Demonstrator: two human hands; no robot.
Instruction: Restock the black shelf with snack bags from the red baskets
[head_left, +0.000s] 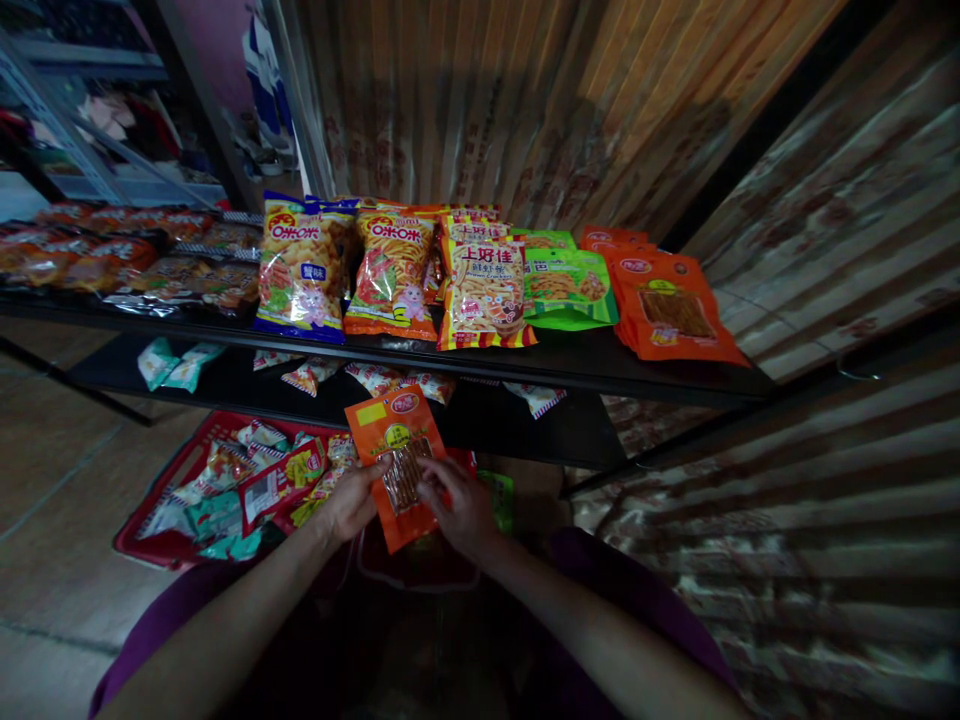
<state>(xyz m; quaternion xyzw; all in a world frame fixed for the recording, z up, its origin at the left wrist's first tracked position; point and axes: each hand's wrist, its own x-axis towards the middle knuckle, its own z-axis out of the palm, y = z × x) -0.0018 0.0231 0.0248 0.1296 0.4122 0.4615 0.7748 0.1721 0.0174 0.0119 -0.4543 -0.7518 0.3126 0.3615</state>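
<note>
An orange snack packet (390,430) with a see-through window showing brown strips is held up in front of the shelf. My left hand (356,502) grips its left edge, thumb on the front. My right hand (463,512) is at its right edge with curled fingers against the window. Similar orange packets (671,310) stand stacked at the right end of the upper shelf (585,365). Beside them are green snack bags (570,285), red-and-yellow cracker bags (484,290), an orange-red puffed-snack bag (391,270) and a blue-edged one (301,265).
Dark-wrapped snack packs (187,280) fill the shelf's left part. Small snack bags lie on the lower shelf (577,430). A red basket (139,520) of mixed snack packets is on the floor at left. A brown patterned curtain (465,100) hangs behind, and a metal post crosses at right.
</note>
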